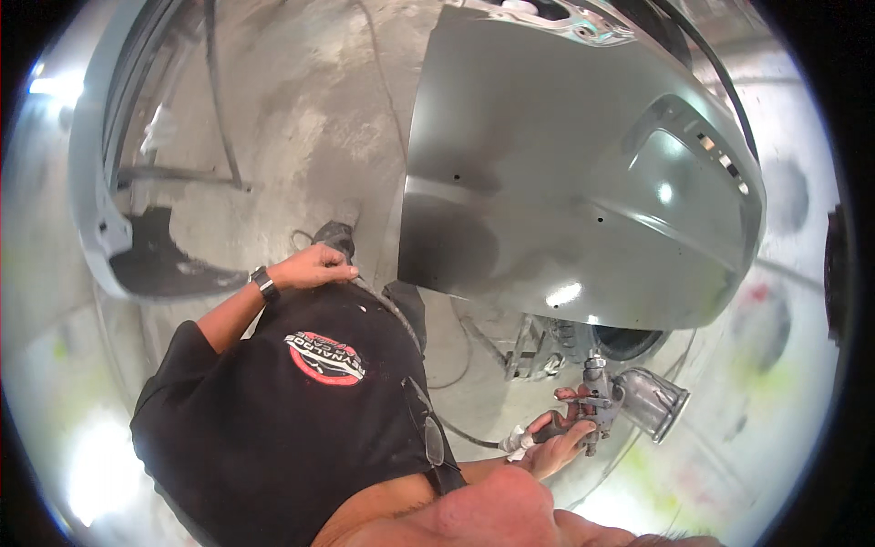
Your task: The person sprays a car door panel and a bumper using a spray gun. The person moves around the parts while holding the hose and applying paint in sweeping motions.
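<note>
My right hand (567,442), at the lower right, is wrapped round the handle of a metal spray gun (595,394). A clear, grey-smeared cup (653,407) sticks out from the gun's side. The nozzle points up toward the lower edge of a large, glossy grey car body panel (538,137), apart from it. No spray can be made out. At my waist, my left hand (317,266) is closed on the air hose (394,314), which passes across my front. Beyond my right side, the hose meets the gun's handle at a white-wrapped fitting (517,441).
A pale, curved car part (87,164) with an open frame stands at the left. A metal stand (533,351) and a dark round opening (629,342) show under the grey panel. Hose lies across the concrete floor (292,100). Paint-stained pale sheeting (766,337) hangs at the right.
</note>
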Available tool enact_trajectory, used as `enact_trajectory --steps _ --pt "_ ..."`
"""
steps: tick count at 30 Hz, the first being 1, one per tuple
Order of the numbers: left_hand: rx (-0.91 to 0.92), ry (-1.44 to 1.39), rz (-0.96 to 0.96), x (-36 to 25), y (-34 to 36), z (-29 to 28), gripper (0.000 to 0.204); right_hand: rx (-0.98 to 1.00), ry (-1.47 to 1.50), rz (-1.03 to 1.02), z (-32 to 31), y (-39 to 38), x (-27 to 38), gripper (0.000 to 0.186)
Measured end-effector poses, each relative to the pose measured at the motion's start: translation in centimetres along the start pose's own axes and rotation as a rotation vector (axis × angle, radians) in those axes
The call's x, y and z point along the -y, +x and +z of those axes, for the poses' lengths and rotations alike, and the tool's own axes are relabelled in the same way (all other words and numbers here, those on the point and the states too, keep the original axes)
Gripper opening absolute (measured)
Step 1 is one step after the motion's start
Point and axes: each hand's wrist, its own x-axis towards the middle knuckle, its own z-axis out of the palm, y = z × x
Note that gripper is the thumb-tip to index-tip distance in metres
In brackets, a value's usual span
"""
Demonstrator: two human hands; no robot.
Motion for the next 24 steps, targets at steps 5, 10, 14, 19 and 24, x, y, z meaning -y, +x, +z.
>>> enact_trajectory --steps 5,10,14,19,24 --pt "-0.127 -0.068 0.115 4.2 -1.1 5.9 0.050 0.095 -0.080 0.036 -2.6 1.1 -1.9 0.079" --pt "-0.120 -0.190 0.084 5.7 -1.2 8.1 0.047 0.088 -0.137 0.015 -2.1 -0.2 0.1 0.076" --pt "-0.131 -0.195 0.121 5.5 -2.0 8.6 0.044 0.112 -0.218 0.042 -2.0 -0.8 0.7 0.078" --pt "-0.164 -0.236 0.166 6.7 -1.9 8.7 0.042 0.172 -0.317 -0.011 -1.3 -0.9 0.9 0.080" --pt "-0.122 -0.214 0.228 7.2 -1.6 5.6 0.040 -0.062 -0.361 -0.084 0.0 -1.7 1.8 0.071"
